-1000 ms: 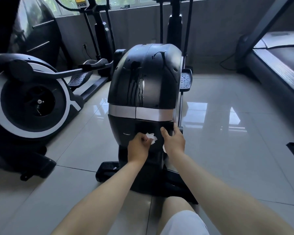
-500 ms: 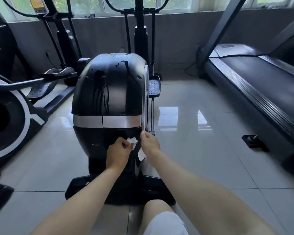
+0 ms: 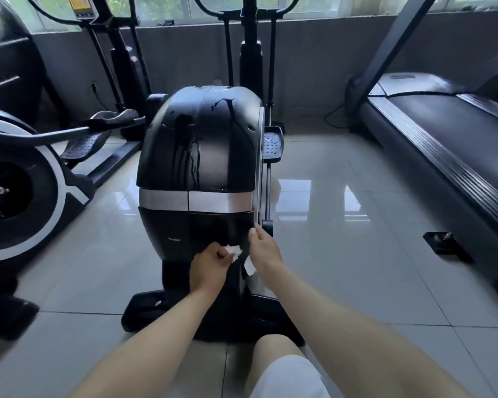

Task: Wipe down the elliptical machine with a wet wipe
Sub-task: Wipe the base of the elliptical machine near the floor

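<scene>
Found left hand (image 3: 210,268) still pinching crumpled wet wipe (image 3: 233,250) against elliptical machine's (image 3: 230,145) lower housing, centre frame, position barely shifted. Could not tell right hand's (image 3: 263,249) fingers' (image 3: 253,234) grip. Judged wiping hardly advanced; upper streaks (image 3: 184,159) left unwiped.

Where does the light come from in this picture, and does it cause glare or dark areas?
Head view: daylight comes from the windows at the back. Head view: bright patches glare on the glossy floor, and the elliptical's black cover shines. Head view: its upright post looks dark against the windows.
</scene>
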Available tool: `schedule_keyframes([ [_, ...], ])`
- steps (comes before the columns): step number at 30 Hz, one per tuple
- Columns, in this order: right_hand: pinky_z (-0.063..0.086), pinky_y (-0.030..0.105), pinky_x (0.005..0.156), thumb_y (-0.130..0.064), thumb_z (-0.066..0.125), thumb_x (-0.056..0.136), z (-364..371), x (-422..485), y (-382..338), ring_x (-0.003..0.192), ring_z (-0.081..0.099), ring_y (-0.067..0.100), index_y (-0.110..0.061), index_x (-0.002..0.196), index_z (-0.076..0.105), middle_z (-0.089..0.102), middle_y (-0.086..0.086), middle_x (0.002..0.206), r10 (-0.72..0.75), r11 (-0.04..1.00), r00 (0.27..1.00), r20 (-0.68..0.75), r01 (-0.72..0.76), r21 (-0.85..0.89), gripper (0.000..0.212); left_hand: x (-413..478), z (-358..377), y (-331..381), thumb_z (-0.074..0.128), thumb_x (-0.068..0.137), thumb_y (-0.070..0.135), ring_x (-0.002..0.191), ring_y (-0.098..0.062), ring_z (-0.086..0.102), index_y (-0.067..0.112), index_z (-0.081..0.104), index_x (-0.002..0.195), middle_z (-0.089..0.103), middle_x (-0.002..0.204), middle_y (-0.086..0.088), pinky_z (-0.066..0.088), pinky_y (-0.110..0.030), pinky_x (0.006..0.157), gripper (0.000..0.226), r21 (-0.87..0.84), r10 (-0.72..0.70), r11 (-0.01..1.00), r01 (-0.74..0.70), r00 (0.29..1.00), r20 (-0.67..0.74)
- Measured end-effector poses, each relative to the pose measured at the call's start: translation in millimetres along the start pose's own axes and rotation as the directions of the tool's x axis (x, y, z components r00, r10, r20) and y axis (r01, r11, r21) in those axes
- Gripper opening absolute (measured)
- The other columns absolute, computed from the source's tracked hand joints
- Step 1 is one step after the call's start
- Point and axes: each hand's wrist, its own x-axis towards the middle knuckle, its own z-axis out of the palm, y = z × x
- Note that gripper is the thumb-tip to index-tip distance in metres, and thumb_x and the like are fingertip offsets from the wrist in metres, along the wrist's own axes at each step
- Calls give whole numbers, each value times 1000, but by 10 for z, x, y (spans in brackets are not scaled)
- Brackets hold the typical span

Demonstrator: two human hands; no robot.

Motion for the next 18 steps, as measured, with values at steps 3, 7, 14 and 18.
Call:
schedule_keyframes([
  [3,27,42,124,-38,36,109,53,-1,61,147,36,20,-26,155,40,43,-3,158,2,1000,999,-38,-2,-7,48,32,-50,47,72,90,32,75,-11,67,24,61,75,68,71,10,58,-40,78,20,20,47,999,-46,999,-13],
  [7,30,39,122,-36,36,109,59,20,91,145,40,17,-22,152,47,49,-5,153,-11,1000,997,-71,11,-3,47,174,-155,332,73,92,37,71,-9,65,22,63,82,66,73,14,54,-31,67,20,77,214,975,-207,972,-98],
  [14,49,33,98,-40,57,101,98,11,191,116,60,18,-25,132,56,61,2,131,-65,995,986,-153,76,63,34,101,29,310,68,94,44,68,-10,65,22,61,87,67,73,9,56,-36,64,24,96,156,984,-153,988,-24],
  [18,52,27,75,-34,64,97,210,-49,252,93,66,22,-28,106,52,65,10,101,-34,990,989,-146,53,134,16,71,37,228,65,97,34,71,-11,65,24,57,89,66,76,8,52,-28,61,15,32,146,989,-147,989,16],
])
